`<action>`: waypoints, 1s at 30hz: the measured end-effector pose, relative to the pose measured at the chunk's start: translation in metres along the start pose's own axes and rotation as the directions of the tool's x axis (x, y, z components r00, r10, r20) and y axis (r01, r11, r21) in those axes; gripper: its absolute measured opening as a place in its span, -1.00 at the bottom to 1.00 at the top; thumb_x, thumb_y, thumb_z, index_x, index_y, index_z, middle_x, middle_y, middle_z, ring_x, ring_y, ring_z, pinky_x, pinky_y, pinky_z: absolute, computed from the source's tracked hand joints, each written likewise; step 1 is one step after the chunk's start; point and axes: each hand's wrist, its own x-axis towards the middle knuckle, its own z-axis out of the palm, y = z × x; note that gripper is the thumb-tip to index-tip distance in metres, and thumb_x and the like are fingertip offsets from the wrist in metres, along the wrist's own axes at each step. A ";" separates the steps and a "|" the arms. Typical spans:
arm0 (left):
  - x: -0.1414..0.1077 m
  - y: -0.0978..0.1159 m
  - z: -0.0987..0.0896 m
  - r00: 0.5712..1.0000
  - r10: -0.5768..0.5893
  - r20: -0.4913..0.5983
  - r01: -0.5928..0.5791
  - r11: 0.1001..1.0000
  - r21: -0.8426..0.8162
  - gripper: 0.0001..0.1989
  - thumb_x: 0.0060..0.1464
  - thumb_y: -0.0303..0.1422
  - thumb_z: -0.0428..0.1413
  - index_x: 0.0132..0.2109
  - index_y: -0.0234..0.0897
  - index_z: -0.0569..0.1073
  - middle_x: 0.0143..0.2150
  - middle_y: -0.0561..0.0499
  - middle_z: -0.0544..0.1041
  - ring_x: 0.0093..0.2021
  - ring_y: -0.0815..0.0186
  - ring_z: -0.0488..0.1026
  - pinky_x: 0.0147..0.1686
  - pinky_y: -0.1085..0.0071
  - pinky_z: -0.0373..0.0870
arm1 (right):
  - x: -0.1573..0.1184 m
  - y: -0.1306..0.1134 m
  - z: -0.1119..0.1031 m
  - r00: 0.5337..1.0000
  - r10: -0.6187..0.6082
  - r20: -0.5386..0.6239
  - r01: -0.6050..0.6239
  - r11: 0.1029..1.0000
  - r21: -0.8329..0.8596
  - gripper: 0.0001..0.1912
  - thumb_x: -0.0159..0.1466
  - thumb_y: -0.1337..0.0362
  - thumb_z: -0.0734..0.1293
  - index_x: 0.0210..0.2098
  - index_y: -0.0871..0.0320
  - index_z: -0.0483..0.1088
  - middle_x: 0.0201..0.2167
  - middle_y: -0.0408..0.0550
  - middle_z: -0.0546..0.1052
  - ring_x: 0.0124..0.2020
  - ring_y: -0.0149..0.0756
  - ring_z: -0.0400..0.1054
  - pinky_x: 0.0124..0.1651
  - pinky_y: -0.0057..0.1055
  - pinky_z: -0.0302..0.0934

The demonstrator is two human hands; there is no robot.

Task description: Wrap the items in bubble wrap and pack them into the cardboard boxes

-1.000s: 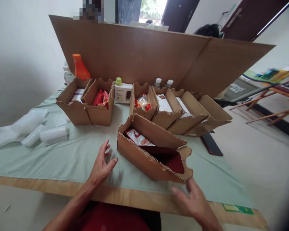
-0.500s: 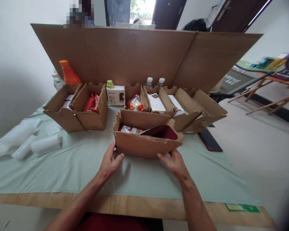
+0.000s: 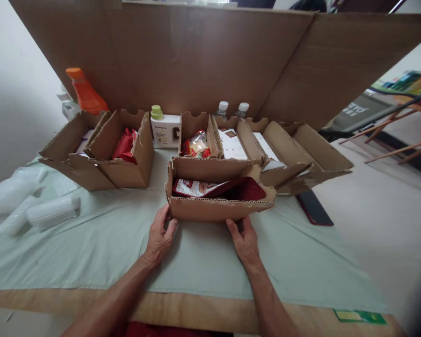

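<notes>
A small open cardboard box [image 3: 210, 210] is in front of me, long side towards me. Inside lie a white and red printed packet [image 3: 196, 188] and something dark red [image 3: 250, 188]. My left hand [image 3: 160, 236] grips the box's lower left corner, thumb at the front and fingers at the side. Against the lower front edge, right of the middle, my right hand [image 3: 243, 238] holds with thumb and fingers; its fingertips are partly hidden under the edge.
Behind stand a box with red packets [image 3: 124, 145], a white bottle with green cap [image 3: 165, 128], a box with a snack bag [image 3: 198, 145] and more open boxes [image 3: 284, 150]. An orange bottle [image 3: 86, 93] leans by a tall cardboard sheet [image 3: 196, 56]. Bubble wrap rolls [image 3: 52, 213] lie left.
My view has tipped downward and come closer. My right hand has shifted left along the box's lower edge, its fingers closer together. My left hand stays at the left corner.
</notes>
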 end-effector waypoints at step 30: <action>0.018 -0.005 -0.268 0.969 0.093 -0.229 0.117 0.641 0.758 -0.51 0.05 -0.41 0.11 0.16 -0.33 0.46 0.33 -0.31 0.37 0.44 -0.17 0.12 0.40 -0.15 0.03 | -0.100 0.002 0.019 0.903 -0.330 0.275 0.429 0.656 -0.621 -0.42 0.43 0.00 0.03 0.20 0.19 0.38 0.22 0.31 0.44 0.18 0.31 0.37 0.11 0.21 0.30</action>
